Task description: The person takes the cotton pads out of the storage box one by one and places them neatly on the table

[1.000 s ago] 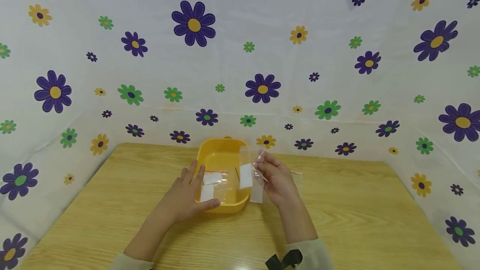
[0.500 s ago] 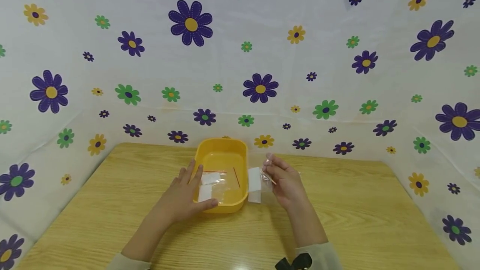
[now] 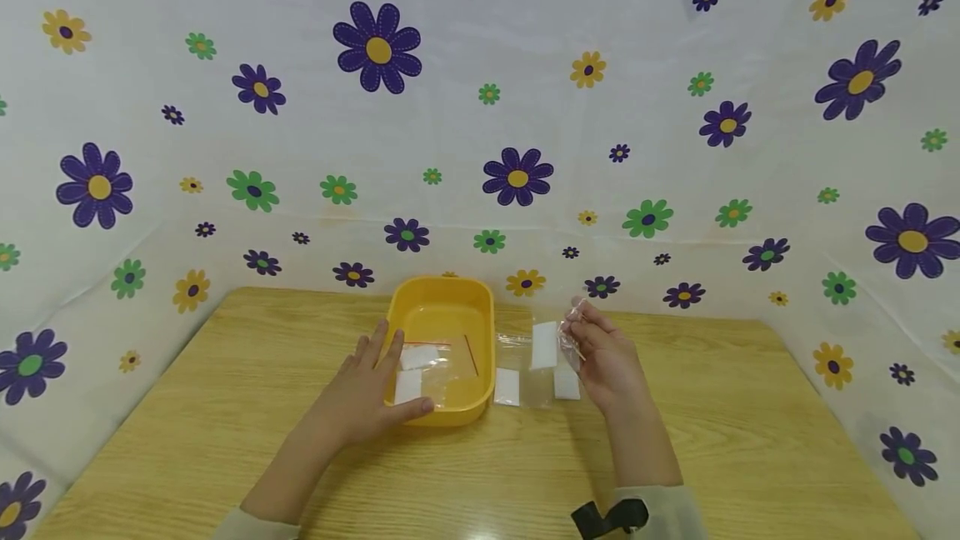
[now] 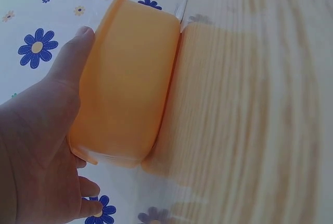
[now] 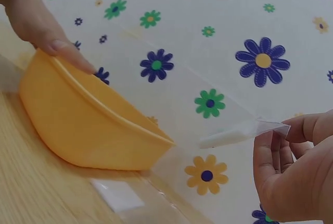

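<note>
My left hand [image 3: 360, 390] lies over the near-left corner of a yellow plastic tray [image 3: 486, 357], fingers spread along its left rim and thumb on the front rim. Inside the tray are clear zip bags with red seal lines and white pieces [image 3: 408, 386]. My right hand [image 3: 611, 361] pinches the edge of a clear plastic bag [image 3: 544, 345] with a white piece in it, held above the table to the tray's right. The right wrist view shows this bag [image 5: 229, 136] tilted between thumb and fingers. Below it lie more clear bags with white pieces, one [image 3: 507, 387] close beside the tray.
The wooden table [image 3: 480, 473] is bounded at the back and sides by a white cloth [image 3: 450, 123] printed with flowers. The tray's far end stands near the back cloth. A black strap [image 3: 609, 517] sits at my right wrist.
My right hand has moved right with the bag, from over the tray's right rim to above the table. A white piece on the table below has come into sight. The left hand stays on the tray.
</note>
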Demonstrator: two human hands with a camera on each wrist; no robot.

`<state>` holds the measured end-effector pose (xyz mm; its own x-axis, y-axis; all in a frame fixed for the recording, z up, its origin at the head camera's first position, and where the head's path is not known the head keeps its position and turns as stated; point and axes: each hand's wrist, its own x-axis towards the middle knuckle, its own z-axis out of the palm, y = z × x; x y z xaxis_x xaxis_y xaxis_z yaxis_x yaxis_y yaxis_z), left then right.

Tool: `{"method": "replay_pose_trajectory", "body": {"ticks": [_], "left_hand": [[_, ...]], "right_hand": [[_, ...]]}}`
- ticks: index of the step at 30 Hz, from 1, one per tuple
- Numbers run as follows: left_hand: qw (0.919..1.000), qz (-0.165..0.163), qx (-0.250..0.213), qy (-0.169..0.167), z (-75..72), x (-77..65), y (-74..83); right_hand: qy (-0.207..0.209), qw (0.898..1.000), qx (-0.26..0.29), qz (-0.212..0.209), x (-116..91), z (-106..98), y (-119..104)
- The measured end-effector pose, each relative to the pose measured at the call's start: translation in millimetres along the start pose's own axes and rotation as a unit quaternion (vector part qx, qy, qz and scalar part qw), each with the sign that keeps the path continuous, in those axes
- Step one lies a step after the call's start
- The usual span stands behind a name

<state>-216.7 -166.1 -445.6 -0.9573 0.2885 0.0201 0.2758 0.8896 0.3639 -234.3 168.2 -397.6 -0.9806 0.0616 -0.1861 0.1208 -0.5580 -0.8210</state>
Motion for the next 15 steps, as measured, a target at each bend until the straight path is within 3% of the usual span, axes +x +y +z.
{"method": "replay_pose_trajectory", "body": {"ticks": [15], "left_hand": [[1.0,-0.002,0.002,0.003,1.2,0.0,-0.2]], "right_hand": [[0.032,0.999,0.033,0.011,2,-30,-24]]}}
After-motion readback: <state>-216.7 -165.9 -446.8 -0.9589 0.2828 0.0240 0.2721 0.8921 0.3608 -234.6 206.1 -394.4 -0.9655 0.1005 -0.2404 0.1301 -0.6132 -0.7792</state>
